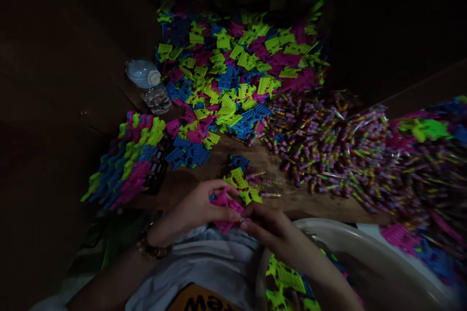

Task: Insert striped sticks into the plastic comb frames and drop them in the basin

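Observation:
Close to my body, my left hand [209, 206] is closed around a pink plastic piece [225, 210] with ridges and cut-outs. A small blue bit shows by its fingers. My right hand [268, 226] pinches at the right edge of that piece; what lies between its fingertips is too small to make out. Just beyond the hands, yellow-green plastic pieces [242, 185] and a blue piece [239, 161] lie on the wooden table [219, 153]. Beside them are a few thin tubes [268, 187] with coloured contents.
A large heap of coloured plastic pieces [233, 75] covers the back. Many small tubes [321, 146] spread right. Stacked pieces [127, 163] stand left, near a clear bottle [144, 75]. A pale basin [368, 240] with more pieces sits under my right forearm.

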`<state>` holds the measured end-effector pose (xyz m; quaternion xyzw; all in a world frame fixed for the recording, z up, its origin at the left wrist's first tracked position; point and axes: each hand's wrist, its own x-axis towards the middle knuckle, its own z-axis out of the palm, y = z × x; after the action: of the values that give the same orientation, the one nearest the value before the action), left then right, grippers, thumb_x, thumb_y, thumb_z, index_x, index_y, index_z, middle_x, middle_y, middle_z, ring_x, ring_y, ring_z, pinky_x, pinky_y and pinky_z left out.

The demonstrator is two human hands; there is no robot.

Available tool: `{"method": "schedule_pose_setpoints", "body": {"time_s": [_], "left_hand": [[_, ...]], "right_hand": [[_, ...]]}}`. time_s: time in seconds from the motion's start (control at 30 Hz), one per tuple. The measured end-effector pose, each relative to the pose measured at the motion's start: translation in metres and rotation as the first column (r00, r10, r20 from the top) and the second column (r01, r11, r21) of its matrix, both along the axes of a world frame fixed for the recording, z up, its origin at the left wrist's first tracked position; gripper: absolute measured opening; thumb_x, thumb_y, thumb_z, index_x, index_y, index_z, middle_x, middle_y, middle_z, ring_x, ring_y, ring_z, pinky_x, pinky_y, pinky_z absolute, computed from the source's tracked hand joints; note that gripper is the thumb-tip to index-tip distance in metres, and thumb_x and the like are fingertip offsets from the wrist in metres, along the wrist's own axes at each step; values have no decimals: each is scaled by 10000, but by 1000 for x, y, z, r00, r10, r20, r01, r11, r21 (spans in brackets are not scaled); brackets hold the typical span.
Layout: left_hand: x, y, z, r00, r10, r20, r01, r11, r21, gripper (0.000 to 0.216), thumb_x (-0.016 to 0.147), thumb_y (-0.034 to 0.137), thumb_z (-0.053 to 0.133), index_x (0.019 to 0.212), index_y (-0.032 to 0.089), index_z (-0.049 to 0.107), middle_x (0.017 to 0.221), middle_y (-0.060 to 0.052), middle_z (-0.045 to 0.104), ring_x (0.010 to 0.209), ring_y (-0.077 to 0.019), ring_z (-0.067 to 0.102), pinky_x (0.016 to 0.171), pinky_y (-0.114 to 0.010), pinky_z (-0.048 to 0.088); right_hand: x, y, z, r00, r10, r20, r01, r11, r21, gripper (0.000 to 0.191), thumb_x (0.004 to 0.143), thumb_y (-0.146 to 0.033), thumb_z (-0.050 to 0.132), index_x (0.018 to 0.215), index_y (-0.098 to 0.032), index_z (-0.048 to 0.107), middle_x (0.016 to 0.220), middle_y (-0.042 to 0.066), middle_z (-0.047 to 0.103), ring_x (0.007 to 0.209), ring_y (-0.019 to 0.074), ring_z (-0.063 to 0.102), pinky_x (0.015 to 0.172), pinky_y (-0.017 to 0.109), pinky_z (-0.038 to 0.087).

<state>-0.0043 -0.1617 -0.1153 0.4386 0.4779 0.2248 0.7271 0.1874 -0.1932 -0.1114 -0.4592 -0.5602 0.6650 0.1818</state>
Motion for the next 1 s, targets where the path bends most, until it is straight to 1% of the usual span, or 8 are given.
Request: {"method": "schedule_pose_setpoints", "body": {"time_s": [0.1,0.27,0.37,0.43,0.6,0.7,0.8,1.0], "left_hand": [[0,3,4,998,-57,7,57,997,45,375,603,264,780,934,160,637,766,1,643,684,-123,567,616,-211,445],[3,3,6,1000,-11,25,10,999,41,264,615,306,766,761,140,622,627,32,571,581,-100,524,549,-195,417],[2,4,10,999,-36,3,35,998,52,376,587,256,782,925,163,647,708,14,622,647,-128,565,589,-211,440],[-1,7,13,995,-98,-34,101,990,102,480,584,235,786,1039,188,639,763,6,646,690,-142,580,614,-218,446],[-7,14,19,950,-245,-194,296,905,307,295,623,327,768,867,176,700,710,8,633,630,-120,524,557,-190,386],[-6,15,17,938,-301,-173,345,860,377,236,709,338,703,881,176,700,752,-6,658,624,-110,517,565,-186,382],[-1,11,13,953,-280,-113,302,874,380,219,776,318,638,933,175,690,802,-24,676,644,-117,548,587,-193,400],[8,-5,11,995,-86,45,73,969,235,150,805,301,602,853,175,665,574,17,589,581,-125,548,566,-205,410]], "right_hand": [[2,3,8,998,-9,-54,9,1000,-2,206,873,-384,545,862,-182,587,784,-2,570,722,123,516,646,225,417],[2,0,7,983,-102,-156,92,993,-70,206,853,-392,579,895,-191,563,802,-9,559,721,115,513,650,226,424],[3,-4,6,976,-136,-170,119,987,-111,234,836,-400,603,914,-185,552,796,-12,543,704,107,503,644,225,422],[4,-6,5,975,-143,-173,123,985,-123,244,827,-404,613,904,-181,552,794,-11,541,704,108,509,651,229,430],[4,-9,5,969,-158,-192,140,985,-103,221,827,-387,622,884,-182,565,811,-12,557,742,105,530,689,226,439],[4,-9,5,960,-186,-211,167,980,-108,223,827,-386,625,887,-180,565,816,-15,559,768,101,540,721,227,439],[4,-7,6,954,-204,-221,180,976,-124,247,815,-404,636,877,-179,555,798,-18,557,753,100,543,721,232,445],[4,-7,11,954,-205,-218,193,978,-78,231,833,-407,612,871,-184,563,780,-13,550,727,108,542,699,240,457]]}}
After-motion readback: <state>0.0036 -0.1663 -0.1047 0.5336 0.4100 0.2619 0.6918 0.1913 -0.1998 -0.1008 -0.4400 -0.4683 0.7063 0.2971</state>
